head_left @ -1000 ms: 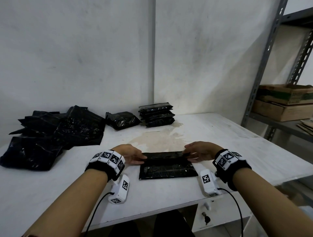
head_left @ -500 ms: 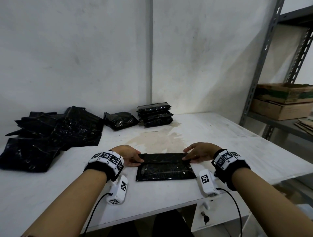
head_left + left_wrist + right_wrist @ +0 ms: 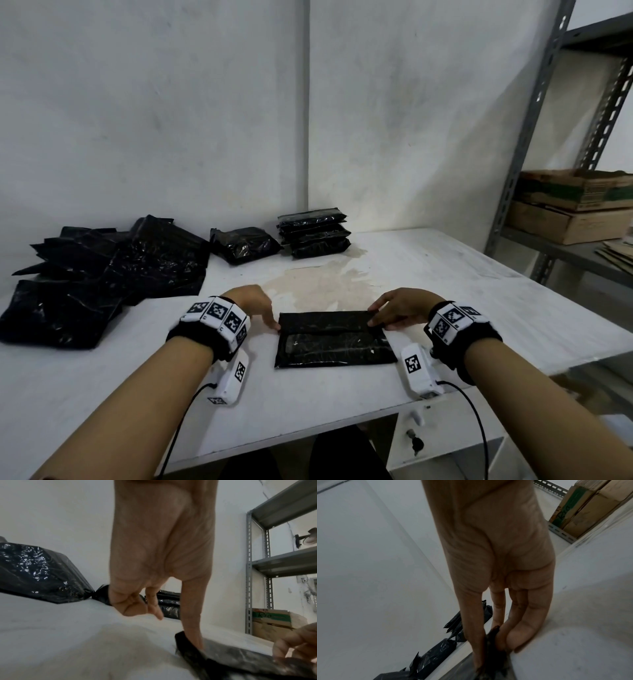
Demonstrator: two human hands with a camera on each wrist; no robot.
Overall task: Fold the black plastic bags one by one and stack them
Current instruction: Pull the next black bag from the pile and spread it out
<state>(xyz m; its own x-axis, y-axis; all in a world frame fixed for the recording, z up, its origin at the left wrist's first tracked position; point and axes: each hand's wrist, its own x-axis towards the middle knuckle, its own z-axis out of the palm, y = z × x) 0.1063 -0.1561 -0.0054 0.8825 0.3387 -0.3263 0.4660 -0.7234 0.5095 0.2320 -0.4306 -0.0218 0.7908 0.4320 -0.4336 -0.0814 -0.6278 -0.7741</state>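
A black plastic bag lies flat on the white table, its far part folded over toward me. My left hand is at the bag's far left corner. In the left wrist view its straight thumb presses that corner of the bag while the other fingers curl clear of it. My right hand pinches the far right corner; the bag's fold sits between thumb and fingers. A stack of folded bags stands at the back, with one more folded bag beside it.
A loose pile of unfolded black bags covers the table's left side. A grey metal shelf with cardboard boxes stands to the right. The table's near edge runs just under my forearms.
Both hands slid outward along the folded flap, from nearer its middle to its two far corners. The bag lies flatter and has shifted slightly.
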